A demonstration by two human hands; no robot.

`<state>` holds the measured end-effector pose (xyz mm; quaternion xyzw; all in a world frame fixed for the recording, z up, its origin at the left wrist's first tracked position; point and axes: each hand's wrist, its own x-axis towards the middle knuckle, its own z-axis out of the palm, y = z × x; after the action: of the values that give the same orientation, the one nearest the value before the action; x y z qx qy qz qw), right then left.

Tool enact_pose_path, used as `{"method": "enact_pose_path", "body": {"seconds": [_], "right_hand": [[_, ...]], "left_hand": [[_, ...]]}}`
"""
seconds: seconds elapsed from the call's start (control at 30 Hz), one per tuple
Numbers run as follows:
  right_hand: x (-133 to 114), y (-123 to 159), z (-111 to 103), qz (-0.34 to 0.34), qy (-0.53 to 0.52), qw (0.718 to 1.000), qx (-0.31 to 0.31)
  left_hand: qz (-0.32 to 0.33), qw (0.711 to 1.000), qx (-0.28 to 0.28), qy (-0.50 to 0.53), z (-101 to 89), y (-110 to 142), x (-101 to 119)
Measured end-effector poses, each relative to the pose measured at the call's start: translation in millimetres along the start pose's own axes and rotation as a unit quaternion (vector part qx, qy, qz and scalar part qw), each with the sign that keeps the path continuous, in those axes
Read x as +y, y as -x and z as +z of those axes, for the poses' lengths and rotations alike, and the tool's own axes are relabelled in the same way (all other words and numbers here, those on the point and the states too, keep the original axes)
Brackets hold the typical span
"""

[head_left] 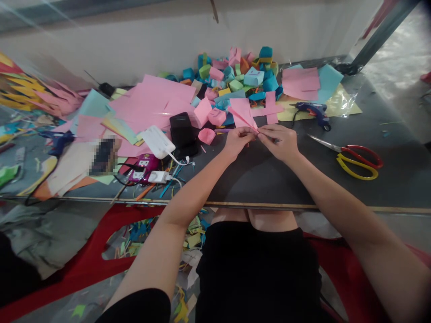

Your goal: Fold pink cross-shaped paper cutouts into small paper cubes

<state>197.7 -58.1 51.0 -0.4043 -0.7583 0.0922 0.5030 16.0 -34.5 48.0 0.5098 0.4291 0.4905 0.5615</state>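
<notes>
Both my hands meet over the dark table point(262, 179), pinching a pink sheet of paper point(243, 112) that sticks up and away from my fingers. My left hand point(237, 140) grips its near edge with closed fingers. My right hand point(280, 141) pinches the same edge from the right. A small folded pink paper box point(206, 135) lies just left of my left hand.
A heap of folded coloured paper boxes point(235, 74) sits at the back. Loose pink sheets point(151, 101) cover the left. Red and yellow scissors point(357, 159) and a blue glue gun point(313, 110) lie to the right. A black phone point(183, 132), white charger point(158, 141).
</notes>
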Motion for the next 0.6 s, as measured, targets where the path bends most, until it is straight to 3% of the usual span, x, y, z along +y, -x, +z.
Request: {"method": "enact_pose_path", "body": {"seconds": [0.2,0.33,0.5,0.6], "right_hand": [[4.9,1.3,-0.8,-0.064,0.059,0.996,0.016],[6.1,1.9,0.7,-0.076,0.076,0.994,0.001],[1.9,1.3,0.3,-0.039,0.040,0.998,0.004],[4.4,-0.5,1.0,0.057,-0.028,0.997,0.034]], "left_hand": [[0.044,0.996,-0.072,0.021,-1.1,-0.8,-3.5],[0.057,0.995,-0.081,0.005,0.4,-1.4,-7.7],[0.068,0.993,-0.097,-0.005,-2.3,-2.8,-9.9],[0.069,0.991,-0.115,-0.006,-3.8,-2.9,-9.5]]}}
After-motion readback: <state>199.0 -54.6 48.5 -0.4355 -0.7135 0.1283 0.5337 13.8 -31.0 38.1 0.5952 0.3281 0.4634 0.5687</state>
